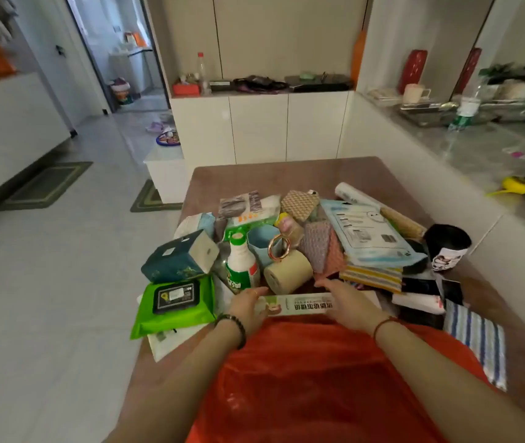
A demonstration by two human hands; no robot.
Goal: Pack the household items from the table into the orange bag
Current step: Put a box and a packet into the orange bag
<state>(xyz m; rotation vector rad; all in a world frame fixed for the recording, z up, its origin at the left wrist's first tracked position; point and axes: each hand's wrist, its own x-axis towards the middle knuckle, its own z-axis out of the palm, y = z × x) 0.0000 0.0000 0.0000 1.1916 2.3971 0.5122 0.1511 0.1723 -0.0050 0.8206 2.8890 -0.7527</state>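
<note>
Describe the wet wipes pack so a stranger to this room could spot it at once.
Start at the brown table, where an orange bag is spread over the near edge. Just left of the bag, at the pile's near left corner, lies the wet wipes pack, in front of a dark teal tissue pack. It alone is bright green with a black flip lid.
</note>
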